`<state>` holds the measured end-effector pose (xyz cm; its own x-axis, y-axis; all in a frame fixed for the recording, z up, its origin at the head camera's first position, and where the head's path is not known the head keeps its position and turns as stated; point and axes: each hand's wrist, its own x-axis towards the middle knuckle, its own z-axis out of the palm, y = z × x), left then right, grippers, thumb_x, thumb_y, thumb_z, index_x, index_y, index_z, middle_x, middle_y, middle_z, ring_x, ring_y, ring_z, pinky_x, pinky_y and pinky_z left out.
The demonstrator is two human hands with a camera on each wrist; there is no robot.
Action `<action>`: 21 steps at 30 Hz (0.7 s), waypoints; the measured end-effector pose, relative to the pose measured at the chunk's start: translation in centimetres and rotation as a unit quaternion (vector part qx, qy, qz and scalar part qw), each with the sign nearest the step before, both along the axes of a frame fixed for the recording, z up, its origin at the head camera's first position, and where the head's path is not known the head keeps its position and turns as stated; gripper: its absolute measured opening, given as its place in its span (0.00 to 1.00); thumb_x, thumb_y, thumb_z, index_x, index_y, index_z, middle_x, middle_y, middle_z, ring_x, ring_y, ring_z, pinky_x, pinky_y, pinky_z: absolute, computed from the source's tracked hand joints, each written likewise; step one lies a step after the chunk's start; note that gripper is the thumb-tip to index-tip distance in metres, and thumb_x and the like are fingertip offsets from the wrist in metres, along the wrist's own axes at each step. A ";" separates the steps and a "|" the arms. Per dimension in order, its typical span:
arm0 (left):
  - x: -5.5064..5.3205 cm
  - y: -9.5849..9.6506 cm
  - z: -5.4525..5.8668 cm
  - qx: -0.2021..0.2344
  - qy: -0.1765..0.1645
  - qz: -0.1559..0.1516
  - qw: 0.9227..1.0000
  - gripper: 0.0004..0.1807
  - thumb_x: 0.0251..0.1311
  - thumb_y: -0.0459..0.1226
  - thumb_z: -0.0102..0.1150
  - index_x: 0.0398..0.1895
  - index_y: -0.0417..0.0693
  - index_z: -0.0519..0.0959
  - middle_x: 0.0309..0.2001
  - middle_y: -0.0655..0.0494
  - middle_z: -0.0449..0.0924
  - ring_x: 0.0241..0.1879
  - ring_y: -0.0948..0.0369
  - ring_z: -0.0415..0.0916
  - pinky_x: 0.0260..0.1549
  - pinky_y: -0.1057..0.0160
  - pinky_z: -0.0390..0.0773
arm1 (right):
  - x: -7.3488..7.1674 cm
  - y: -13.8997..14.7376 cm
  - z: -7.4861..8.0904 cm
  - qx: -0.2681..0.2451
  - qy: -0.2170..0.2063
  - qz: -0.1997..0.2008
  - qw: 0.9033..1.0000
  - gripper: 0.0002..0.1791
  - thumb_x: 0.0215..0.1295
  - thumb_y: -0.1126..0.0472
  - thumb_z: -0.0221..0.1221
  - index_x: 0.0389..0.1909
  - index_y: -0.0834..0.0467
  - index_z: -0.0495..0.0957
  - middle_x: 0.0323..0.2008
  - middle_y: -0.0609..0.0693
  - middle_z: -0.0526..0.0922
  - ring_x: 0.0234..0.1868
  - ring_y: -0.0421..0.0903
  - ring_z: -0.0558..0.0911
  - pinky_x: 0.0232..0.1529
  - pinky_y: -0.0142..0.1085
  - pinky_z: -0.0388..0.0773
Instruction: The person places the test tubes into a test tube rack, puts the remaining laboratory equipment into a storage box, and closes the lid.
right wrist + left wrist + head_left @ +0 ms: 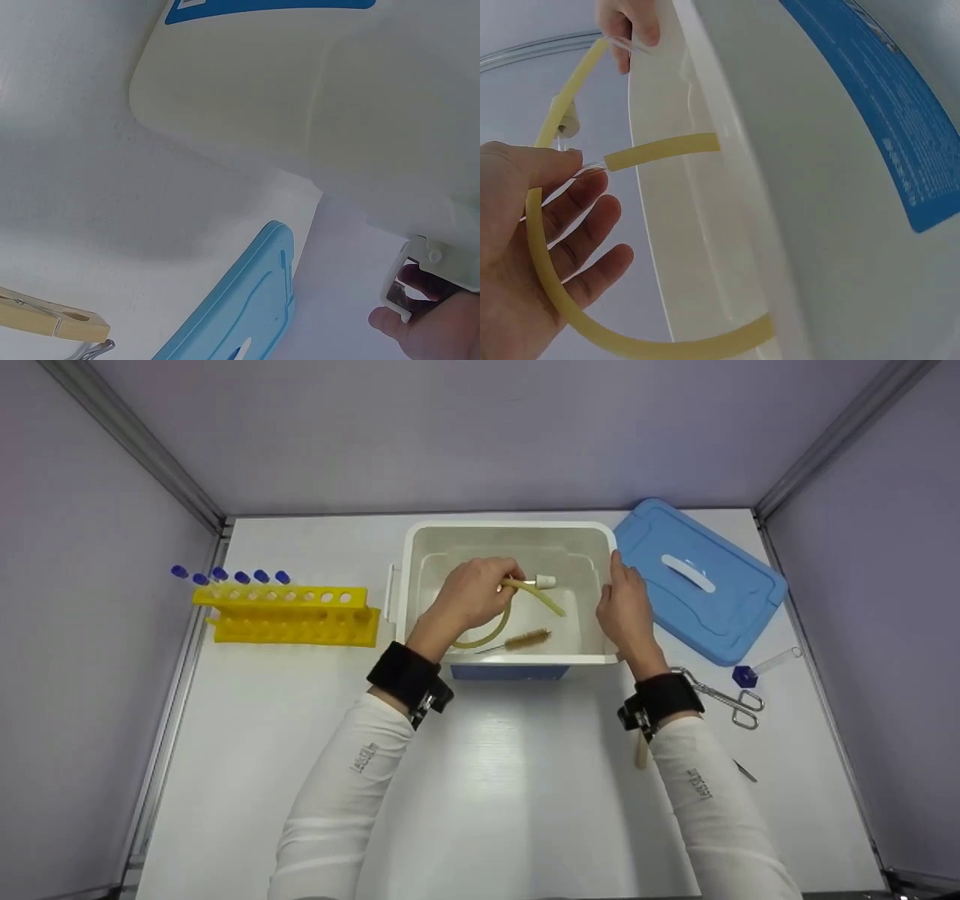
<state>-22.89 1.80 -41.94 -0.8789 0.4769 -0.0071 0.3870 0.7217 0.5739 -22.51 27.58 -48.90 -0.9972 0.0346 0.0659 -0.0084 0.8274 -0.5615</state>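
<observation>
A white plastic box [510, 660] with a blue label stands mid-table. My left hand [476, 592] is over its inside, pinching a thin glass tube joined to yellow rubber tubing [664, 150] between thumb and finger; the other fingers are spread loosely. The tubing loops past the palm [536, 240] and down into the box. A white stopper [545, 581] shows beside the fingertips. My right hand [626, 604] grips the box's right side, by the white side handle [397, 289]. A test-tube brush [527, 639] lies on the box floor.
Left stands a yellow rack [296, 634] with several blue-capped tubes. Right of the box lies a blue lid [705, 592]. Nearby are a measuring cylinder [776, 661] with blue base, metal tongs [720, 694], a wooden clamp [56, 322] and a small metal tool [745, 770].
</observation>
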 end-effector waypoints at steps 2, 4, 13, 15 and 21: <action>0.0 0.4 -0.4 -0.002 -0.012 -0.003 1.000 0.13 0.75 0.35 0.58 0.56 0.46 0.86 0.53 0.49 0.89 0.52 0.51 0.86 0.53 0.53 0.83 | 0.0 -0.1 0.0 -0.001 0.007 0.002 1.000 0.33 0.78 0.70 0.44 0.81 0.71 0.52 0.67 0.79 0.70 0.71 0.73 0.70 0.71 0.64 0.69; 0.1 0.7 -0.9 -0.006 -0.019 -0.009 1.000 0.13 0.75 0.35 0.57 0.55 0.46 0.86 0.53 0.48 0.89 0.53 0.50 0.86 0.55 0.53 0.83 | 0.1 -0.2 0.1 -0.003 0.011 0.003 1.000 0.33 0.78 0.70 0.44 0.81 0.72 0.52 0.67 0.80 0.70 0.71 0.74 0.70 0.72 0.64 0.69; 0.3 1.2 -2.7 -0.045 -0.048 -0.046 0.997 0.13 0.75 0.32 0.55 0.55 0.41 0.86 0.51 0.45 0.89 0.52 0.48 0.86 0.54 0.53 0.84 | 0.0 -0.3 0.1 0.004 0.009 -0.001 1.000 0.33 0.78 0.70 0.44 0.81 0.72 0.52 0.66 0.79 0.71 0.70 0.73 0.70 0.72 0.63 0.69; 0.3 1.3 -3.1 -0.057 -0.057 -0.051 0.995 0.14 0.75 0.31 0.54 0.55 0.41 0.85 0.51 0.44 0.89 0.51 0.47 0.85 0.54 0.53 0.83 | 0.0 -0.3 0.0 0.007 0.011 -0.001 1.000 0.33 0.77 0.70 0.44 0.81 0.71 0.53 0.66 0.79 0.71 0.70 0.73 0.71 0.72 0.63 0.69; 0.2 1.9 -4.2 -0.112 -0.072 -0.068 0.989 0.15 0.74 0.31 0.53 0.57 0.43 0.85 0.54 0.47 0.89 0.55 0.48 0.84 0.59 0.52 0.82 | 0.1 -0.3 -0.1 0.006 0.010 -0.004 1.000 0.33 0.78 0.70 0.44 0.81 0.70 0.53 0.68 0.78 0.70 0.71 0.73 0.70 0.73 0.64 0.68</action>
